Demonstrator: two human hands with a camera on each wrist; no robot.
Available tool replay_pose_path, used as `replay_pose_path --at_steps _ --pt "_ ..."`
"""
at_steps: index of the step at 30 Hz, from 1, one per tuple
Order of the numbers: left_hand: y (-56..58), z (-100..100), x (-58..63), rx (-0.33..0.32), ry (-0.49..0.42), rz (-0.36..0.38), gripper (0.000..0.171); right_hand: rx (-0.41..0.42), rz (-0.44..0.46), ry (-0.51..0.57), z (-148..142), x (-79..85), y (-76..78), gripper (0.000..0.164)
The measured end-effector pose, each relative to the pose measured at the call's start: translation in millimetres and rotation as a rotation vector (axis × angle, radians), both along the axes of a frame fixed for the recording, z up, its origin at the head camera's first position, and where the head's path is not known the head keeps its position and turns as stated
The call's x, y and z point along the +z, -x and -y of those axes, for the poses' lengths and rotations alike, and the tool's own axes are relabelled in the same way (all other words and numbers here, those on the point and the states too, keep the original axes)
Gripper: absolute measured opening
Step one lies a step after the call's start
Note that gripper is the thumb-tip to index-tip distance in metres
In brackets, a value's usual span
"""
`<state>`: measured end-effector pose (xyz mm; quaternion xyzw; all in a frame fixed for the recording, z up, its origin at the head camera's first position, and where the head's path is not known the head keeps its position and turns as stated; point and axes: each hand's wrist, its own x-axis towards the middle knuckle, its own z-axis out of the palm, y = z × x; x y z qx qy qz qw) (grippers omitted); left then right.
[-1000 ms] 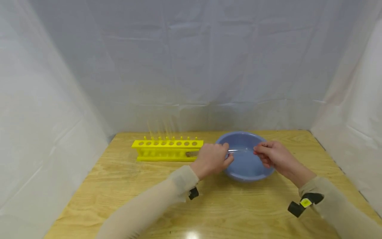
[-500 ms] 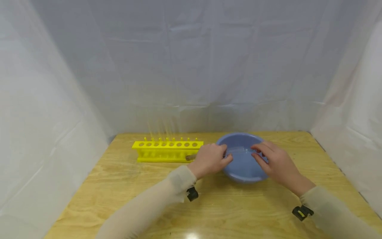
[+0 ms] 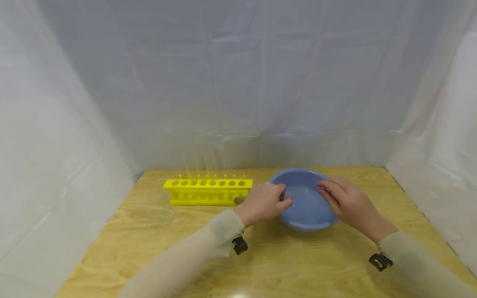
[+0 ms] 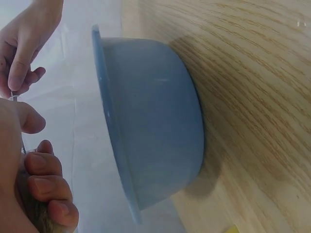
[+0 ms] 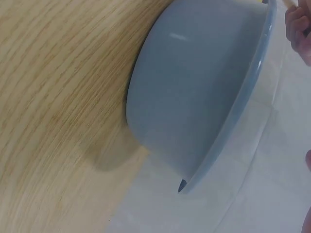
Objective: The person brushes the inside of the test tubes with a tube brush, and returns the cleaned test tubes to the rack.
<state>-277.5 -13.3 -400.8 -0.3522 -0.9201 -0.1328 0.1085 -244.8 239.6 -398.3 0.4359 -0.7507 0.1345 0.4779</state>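
My left hand (image 3: pixel 262 201) curls round a glass test tube, held nearly level by the blue basin's left rim. Brown bristles of a test tube brush (image 4: pixel 41 213) show in the left wrist view, under the curled fingers; their brownish end sticks out left of the hand in the head view. The brush's thin wire stem (image 4: pixel 22 141) runs across to my right hand (image 3: pixel 346 203). That hand pinches the wire's far end between thumb and fingertips, over the basin's right side. The palm hides most of the tube.
The blue basin (image 3: pixel 309 213) stands on the wooden table (image 3: pixel 298 265) beneath both hands. Left of it is a yellow test tube rack (image 3: pixel 208 192) with a row of holes and pegs. White sheeting (image 3: pixel 238 91) encloses the back and sides.
My right hand first moved left toward the left hand, thumb and fingers spread, then drew slightly back right with the fingertips pinched on the wire. The left hand stays almost in place.
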Motion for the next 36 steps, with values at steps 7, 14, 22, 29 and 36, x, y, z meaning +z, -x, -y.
replay_pose_path --at_steps 7,14,22,29,36 --pt "-2.0 3 1.9 -0.017 0.020 -0.003 0.033 0.029 -0.023 -0.033 3 3.0 -3.6 0.037" --pt "-4.1 4 -0.9 -0.012 0.057 -0.005 0.034 0.015 0.061 -0.036 4 3.1 -5.4 0.039" --pt "-6.9 4 -2.4 -0.009 0.061 -0.050 0.035 0.024 0.119 -0.021 3 0.5 -7.7 0.037" --pt "-7.6 4 -5.9 0.005 0.082 -0.130 0.034 0.055 0.258 -0.007 3 -1.0 -13.2 0.018" --pt "-7.9 3 -9.1 0.007 0.113 -0.256 0.032 0.056 0.797 0.145 1 5.4 -22.2 0.024"
